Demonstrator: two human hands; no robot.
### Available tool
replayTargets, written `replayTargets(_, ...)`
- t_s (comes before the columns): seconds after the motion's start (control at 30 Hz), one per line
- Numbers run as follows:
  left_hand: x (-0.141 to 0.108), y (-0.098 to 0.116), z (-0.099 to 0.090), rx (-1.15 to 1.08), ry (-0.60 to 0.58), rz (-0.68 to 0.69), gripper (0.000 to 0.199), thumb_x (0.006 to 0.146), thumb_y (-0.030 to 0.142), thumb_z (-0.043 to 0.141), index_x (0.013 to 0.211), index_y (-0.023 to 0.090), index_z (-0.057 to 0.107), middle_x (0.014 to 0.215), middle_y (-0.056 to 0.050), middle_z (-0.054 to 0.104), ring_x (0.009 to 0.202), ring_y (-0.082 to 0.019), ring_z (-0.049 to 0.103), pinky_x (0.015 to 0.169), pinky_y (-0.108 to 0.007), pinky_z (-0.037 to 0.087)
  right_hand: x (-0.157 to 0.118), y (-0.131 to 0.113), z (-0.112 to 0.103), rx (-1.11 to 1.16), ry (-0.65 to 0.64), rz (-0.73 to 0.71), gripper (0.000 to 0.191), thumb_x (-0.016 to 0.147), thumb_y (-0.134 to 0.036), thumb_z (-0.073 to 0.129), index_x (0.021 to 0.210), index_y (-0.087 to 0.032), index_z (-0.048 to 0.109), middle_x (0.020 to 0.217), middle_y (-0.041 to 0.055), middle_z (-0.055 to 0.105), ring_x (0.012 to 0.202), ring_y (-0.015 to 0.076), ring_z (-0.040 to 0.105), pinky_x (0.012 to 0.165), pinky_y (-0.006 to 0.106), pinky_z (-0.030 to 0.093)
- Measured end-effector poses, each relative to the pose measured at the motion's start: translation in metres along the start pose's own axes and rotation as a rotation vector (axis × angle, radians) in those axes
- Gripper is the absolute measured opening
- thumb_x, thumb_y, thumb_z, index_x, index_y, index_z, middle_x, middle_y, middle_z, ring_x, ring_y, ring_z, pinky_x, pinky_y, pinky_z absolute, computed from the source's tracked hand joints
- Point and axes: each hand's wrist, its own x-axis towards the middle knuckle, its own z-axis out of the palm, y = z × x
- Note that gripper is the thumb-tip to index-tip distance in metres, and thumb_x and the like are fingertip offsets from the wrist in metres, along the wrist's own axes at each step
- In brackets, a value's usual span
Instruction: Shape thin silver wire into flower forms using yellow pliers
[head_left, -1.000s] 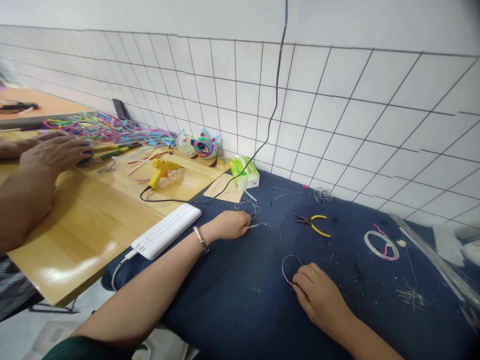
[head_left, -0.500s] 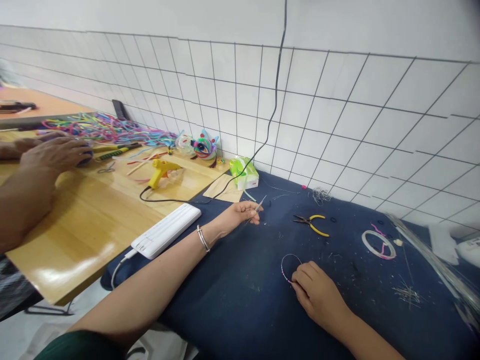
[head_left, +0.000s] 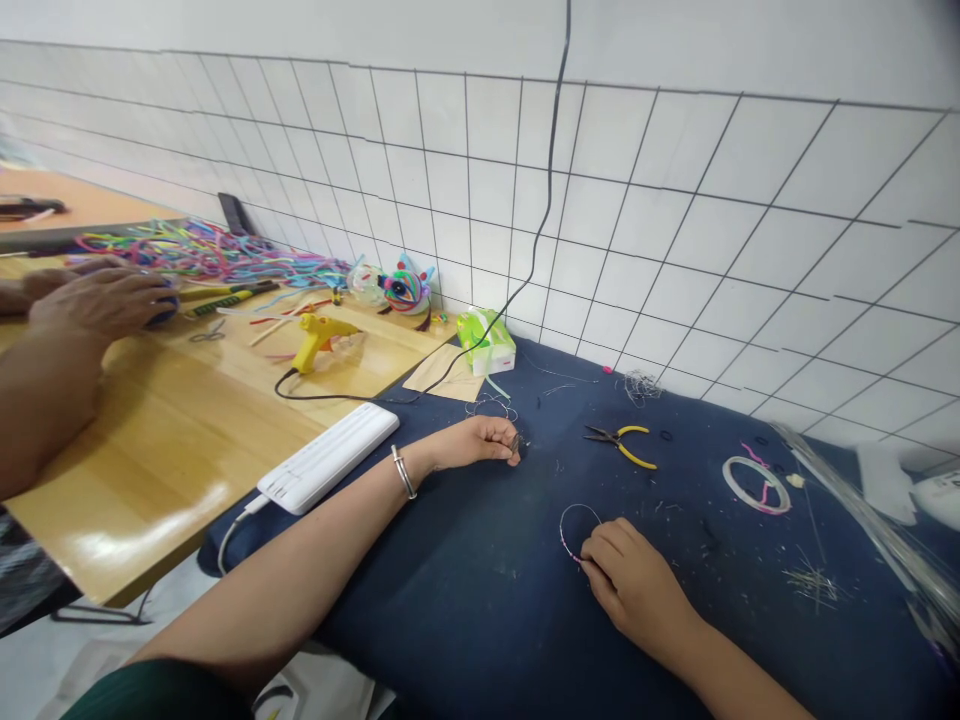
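Note:
My left hand [head_left: 484, 442] is closed over the dark blue cloth, fingertips pressed together. It appears to grip slim silver tweezers, now mostly hidden, with only a glint of metal at the fingertips. Just behind it lie thin wire rings [head_left: 491, 404]. Nearer the front, my right hand [head_left: 634, 578] pinches a round wire hoop [head_left: 564, 535] strung with small pink beads on its lower part. Between and beyond the hands, pliers with yellow handles [head_left: 637, 452] lie open on the cloth.
On the right are a white ring-shaped spool [head_left: 780, 497] and loose wire pins [head_left: 814, 582]. A white power bank [head_left: 326, 458] borders the wooden board [head_left: 187, 440], which carries a yellow glue gun [head_left: 315, 342]. Another person's hands [head_left: 97, 305] work at left. A black cord [head_left: 541, 240] hangs down.
My left hand has lowered slightly and turned, so the tweezers' tip no longer points up; the wire rings behind show more. My right hand holds the beaded hoop almost unmoved.

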Motion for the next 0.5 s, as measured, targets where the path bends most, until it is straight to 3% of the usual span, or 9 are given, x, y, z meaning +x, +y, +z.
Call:
replayTargets(0.17, 0.001, 0.0, 0.001, 0.053, -0.018, 0.03, 0.013, 0.079, 0.025, 0.056, 0.077, 0.013, 0.053, 0.083, -0.005, 0.064, 0.078, -0.012, 0.057, 0.076, -0.027, 0.041, 0.0, 0.0, 0.0, 0.002, 0.005, 0.0, 0.014, 0.085, -0.014, 0.041, 0.08, -0.02, 0.052, 0.08, 0.0033, 0.051, 0.076, 0.0166, 0.045, 0.07, 0.033, 0.038)
replayTargets(0.3, -0.001, 0.002, -0.001, 0.092, 0.046, 0.027, 0.01, 0.08, 0.024, 0.053, 0.08, 0.014, 0.052, 0.078, -0.002, 0.062, 0.074, -0.012, 0.057, 0.073, -0.026, 0.042, 0.002, 0.0, 0.0, 0.01, 0.0, -0.004, 0.014, 0.085, -0.015, 0.04, 0.08, -0.02, 0.052, 0.079, 0.0035, 0.051, 0.076, 0.0164, 0.045, 0.07, 0.032, 0.038)
replayTargets(0.5, -0.005, 0.01, 0.002, 0.586, 0.094, 0.048, 0.011, 0.08, 0.018, 0.051, 0.087, 0.017, 0.06, 0.078, 0.0, 0.062, 0.073, -0.012, 0.056, 0.068, -0.022, 0.041, 0.006, -0.001, 0.003, -0.011, 0.014, -0.011, 0.015, 0.086, -0.016, 0.04, 0.079, -0.019, 0.052, 0.078, 0.0036, 0.051, 0.075, 0.0159, 0.045, 0.072, 0.033, 0.038)
